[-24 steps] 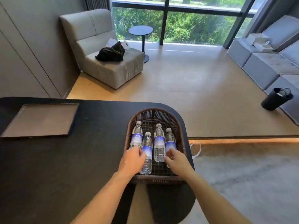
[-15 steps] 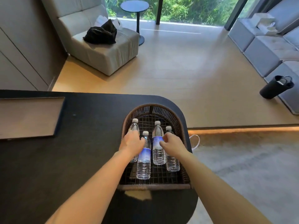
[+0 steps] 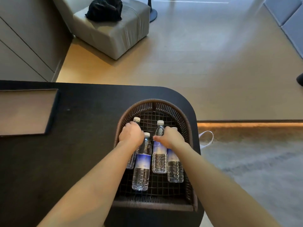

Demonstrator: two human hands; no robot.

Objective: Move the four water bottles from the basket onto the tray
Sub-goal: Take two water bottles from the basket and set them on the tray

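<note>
While still basketed, four bottles.

Counted items: four water bottles, one basket, one tray, one table, two hands, one armchair, and one black bag.
</note>
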